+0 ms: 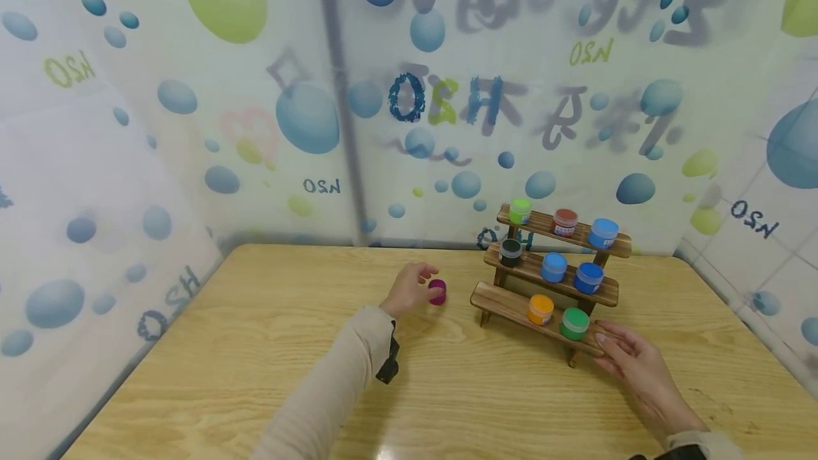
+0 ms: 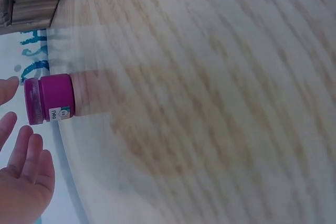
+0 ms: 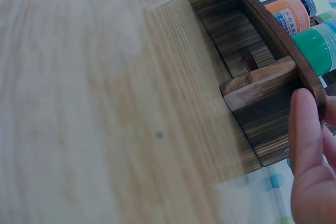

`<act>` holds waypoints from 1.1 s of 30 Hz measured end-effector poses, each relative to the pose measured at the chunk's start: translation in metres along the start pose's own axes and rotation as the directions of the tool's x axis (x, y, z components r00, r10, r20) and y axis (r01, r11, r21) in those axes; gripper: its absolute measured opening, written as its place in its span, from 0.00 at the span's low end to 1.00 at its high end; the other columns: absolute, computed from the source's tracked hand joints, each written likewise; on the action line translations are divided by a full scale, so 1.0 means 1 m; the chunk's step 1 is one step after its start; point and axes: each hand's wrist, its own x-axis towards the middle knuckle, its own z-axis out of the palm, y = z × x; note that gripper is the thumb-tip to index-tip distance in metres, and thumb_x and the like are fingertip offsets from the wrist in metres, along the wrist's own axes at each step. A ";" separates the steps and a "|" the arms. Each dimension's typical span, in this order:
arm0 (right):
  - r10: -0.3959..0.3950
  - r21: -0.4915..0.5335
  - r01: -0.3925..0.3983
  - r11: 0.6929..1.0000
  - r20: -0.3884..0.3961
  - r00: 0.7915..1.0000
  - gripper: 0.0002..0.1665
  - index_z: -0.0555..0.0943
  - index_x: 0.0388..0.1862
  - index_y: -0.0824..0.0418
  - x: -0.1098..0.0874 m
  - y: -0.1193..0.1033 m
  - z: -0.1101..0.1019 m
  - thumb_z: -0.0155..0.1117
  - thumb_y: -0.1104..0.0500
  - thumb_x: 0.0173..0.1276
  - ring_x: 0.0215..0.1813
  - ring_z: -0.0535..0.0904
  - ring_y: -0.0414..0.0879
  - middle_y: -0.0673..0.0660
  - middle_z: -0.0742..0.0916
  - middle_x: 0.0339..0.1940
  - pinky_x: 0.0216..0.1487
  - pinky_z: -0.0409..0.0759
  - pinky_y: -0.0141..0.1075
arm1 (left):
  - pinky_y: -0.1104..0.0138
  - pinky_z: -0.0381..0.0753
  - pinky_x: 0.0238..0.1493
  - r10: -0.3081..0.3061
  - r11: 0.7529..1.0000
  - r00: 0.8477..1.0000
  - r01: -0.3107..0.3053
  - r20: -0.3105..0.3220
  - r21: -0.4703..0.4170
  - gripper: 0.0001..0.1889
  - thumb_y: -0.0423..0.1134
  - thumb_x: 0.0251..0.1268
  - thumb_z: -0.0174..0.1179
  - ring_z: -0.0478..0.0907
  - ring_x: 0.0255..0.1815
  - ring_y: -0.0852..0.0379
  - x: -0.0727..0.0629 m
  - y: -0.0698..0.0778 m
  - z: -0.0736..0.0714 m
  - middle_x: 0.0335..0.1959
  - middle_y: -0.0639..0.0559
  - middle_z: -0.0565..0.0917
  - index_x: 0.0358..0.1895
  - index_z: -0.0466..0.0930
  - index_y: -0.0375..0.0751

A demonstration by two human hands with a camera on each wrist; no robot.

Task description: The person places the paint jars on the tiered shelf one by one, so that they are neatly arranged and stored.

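Note:
A small magenta paint jar (image 1: 437,292) (image 2: 58,98) stands upright on the wooden table. Beside it is my left hand (image 1: 410,291) (image 2: 26,184), fingers spread and relaxed around the lid end, with a gap showing in the left wrist view. On the right, a three-step wooden display rack (image 1: 505,302) (image 3: 244,95) carries several paint jars. My right hand (image 1: 639,368) (image 3: 312,166) pinches the right end of its lowest step, thumb above and fingers beneath. Nearest that hand is a green jar (image 1: 575,323) (image 3: 314,51), with an orange jar (image 1: 540,309) (image 3: 294,13) to its left.
The middle step holds a black jar (image 1: 510,253) and two blue ones; on the top step are a light green jar (image 1: 520,211), a brown-red jar (image 1: 565,222) and a blue jar (image 1: 603,233). A patterned curtain (image 1: 255,162) hangs behind the table (image 1: 275,318).

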 end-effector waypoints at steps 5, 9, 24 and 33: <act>-0.005 -0.003 0.005 1.000 0.005 1.000 0.12 0.72 0.41 0.42 0.000 0.000 0.000 0.61 0.50 0.59 0.37 0.77 0.33 0.38 0.80 0.35 0.38 0.77 0.30 | 0.62 0.75 0.39 -0.030 0.999 0.999 0.031 0.037 -0.030 0.19 0.32 0.52 0.63 0.73 0.41 0.47 0.002 -0.005 0.005 0.43 0.41 0.74 0.49 0.74 0.31; -0.001 -0.011 0.001 1.000 0.002 1.000 0.13 0.72 0.44 0.44 0.001 0.000 0.000 0.61 0.50 0.60 0.37 0.77 0.34 0.38 0.80 0.35 0.38 0.77 0.30 | 0.63 0.75 0.37 -0.015 0.998 0.999 0.017 0.042 -0.053 0.19 0.31 0.52 0.62 0.73 0.39 0.48 0.003 -0.009 0.007 0.42 0.41 0.74 0.49 0.73 0.30; 0.010 0.000 -0.010 1.000 0.003 1.000 0.12 0.72 0.41 0.41 0.000 -0.002 0.000 0.62 0.50 0.58 0.37 0.77 0.34 0.40 0.80 0.34 0.38 0.77 0.30 | 0.65 0.75 0.38 -0.010 0.994 0.999 0.014 0.037 -0.112 0.18 0.28 0.50 0.63 0.76 0.37 0.48 0.001 -0.015 0.012 0.39 0.40 0.77 0.46 0.72 0.31; 0.005 -0.015 -0.005 1.000 0.005 1.000 0.13 0.72 0.43 0.43 0.001 0.000 0.000 0.61 0.50 0.59 0.38 0.77 0.33 0.39 0.80 0.35 0.39 0.77 0.30 | 0.63 0.75 0.39 -0.016 0.990 0.999 0.020 0.031 -0.142 0.18 0.30 0.50 0.64 0.76 0.38 0.48 0.001 -0.022 0.015 0.40 0.40 0.77 0.46 0.72 0.32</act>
